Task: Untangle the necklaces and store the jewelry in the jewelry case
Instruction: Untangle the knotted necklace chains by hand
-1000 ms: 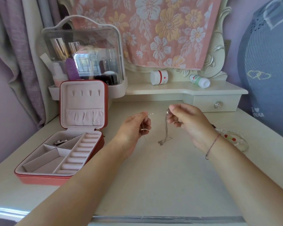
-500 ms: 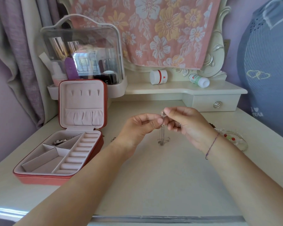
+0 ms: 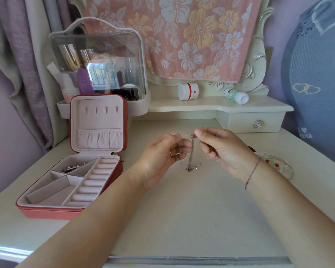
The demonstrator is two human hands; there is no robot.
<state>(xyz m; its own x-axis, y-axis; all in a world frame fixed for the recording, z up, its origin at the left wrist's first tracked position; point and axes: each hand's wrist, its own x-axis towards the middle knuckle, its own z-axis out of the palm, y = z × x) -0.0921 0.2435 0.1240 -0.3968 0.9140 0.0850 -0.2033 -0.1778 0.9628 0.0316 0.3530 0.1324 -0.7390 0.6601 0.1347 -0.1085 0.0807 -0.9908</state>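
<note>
Since half a second ago my fingertips have drawn apart, and a short run of chain now shows stretched between them. My left hand pinches the thin silver necklace between thumb and forefinger. My right hand pinches it just beside, at a small knot or clasp, too fine to tell which. From there the rest hangs doubled, its bunched end touching the dressing table near the middle.

I judge I am mid-untangling, with this piece not yet stored. The next move calls for a slow, light tease of the strands, not a tug.

The jewelry case stands open by the left edge, with a silver piece in its back compartment. Beaded bracelets lie near the right edge.
</note>
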